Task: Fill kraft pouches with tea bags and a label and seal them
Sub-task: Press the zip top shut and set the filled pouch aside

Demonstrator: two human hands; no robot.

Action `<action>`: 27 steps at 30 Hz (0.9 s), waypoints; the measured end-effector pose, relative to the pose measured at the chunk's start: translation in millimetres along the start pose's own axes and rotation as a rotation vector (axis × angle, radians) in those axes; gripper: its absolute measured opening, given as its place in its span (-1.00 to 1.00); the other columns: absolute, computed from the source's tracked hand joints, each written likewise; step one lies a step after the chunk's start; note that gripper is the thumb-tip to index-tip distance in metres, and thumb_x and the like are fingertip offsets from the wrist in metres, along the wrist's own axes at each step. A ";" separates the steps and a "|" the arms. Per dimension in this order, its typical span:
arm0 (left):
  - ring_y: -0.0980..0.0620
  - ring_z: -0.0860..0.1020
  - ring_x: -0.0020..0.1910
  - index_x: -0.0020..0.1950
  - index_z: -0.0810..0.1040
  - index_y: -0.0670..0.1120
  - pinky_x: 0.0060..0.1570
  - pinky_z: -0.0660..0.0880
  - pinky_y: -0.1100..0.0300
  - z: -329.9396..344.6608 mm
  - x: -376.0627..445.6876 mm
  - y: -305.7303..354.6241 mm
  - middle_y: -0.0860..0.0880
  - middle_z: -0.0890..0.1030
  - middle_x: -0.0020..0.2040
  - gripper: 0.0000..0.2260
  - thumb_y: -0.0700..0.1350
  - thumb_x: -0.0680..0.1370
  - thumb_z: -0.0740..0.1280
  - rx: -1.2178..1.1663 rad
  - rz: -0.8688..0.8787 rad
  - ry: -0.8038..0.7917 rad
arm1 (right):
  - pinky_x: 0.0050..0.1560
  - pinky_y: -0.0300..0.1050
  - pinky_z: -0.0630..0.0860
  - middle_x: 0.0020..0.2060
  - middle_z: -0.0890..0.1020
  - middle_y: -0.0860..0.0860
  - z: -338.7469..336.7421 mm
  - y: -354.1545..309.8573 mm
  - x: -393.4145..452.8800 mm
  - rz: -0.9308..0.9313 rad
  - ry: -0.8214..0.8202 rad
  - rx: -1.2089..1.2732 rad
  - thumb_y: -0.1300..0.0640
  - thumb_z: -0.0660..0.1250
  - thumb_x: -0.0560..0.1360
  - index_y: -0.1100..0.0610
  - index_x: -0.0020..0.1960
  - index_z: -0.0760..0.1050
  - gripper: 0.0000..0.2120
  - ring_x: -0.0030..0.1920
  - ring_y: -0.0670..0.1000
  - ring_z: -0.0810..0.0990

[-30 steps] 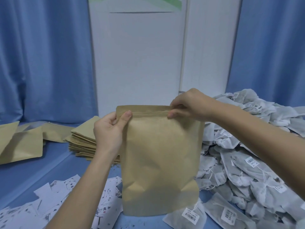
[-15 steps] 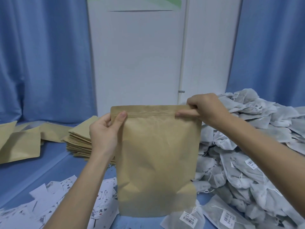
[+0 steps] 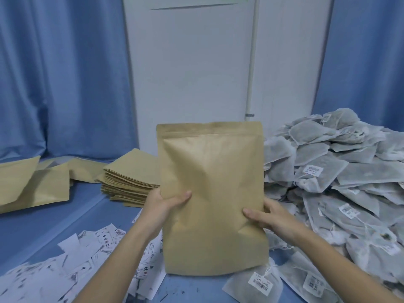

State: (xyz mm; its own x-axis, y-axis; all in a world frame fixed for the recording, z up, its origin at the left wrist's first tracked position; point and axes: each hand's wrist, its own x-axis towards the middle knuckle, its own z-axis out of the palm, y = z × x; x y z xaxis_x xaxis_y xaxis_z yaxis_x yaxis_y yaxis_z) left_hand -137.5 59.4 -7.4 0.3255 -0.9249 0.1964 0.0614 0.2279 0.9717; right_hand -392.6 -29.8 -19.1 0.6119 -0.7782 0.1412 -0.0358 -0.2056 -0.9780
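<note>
One head-worn view, looking forward and slightly down, close over the pouch (image 3: 213, 200) standing upright at centre; counter (image 3: 65, 217) below it, white wall behind, edges probably wide-angle bent.

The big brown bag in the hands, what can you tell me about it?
The kraft pouch is plain brown paper, puffed and creased. It stands upright on the blue table, its flat top strip closed. The left hand and right hand grip its two sides, thumbs on the front.
</note>
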 end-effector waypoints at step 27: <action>-0.14 0.52 -0.12 -0.01 0.41 -0.18 -0.03 0.49 -0.02 -166.8 40.8 21.3 -0.15 0.48 -0.10 -0.77 -0.02 0.64 0.15 -0.704 -0.161 0.434 | 0.02 -0.07 0.43 -0.09 0.56 0.09 343.3 -64.4 255.5 0.069 -0.120 -0.152 -0.04 0.07 0.56 0.08 -0.06 0.44 -0.75 -0.09 0.08 0.54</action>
State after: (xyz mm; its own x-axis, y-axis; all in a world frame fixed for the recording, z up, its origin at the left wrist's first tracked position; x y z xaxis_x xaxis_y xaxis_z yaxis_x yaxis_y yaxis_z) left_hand 34.5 77.3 -0.5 0.5875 -0.7961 -0.1454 0.6653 0.3728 0.6469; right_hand 37.2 -11.7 27.2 0.6933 -0.7192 0.0465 -0.1939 -0.2482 -0.9491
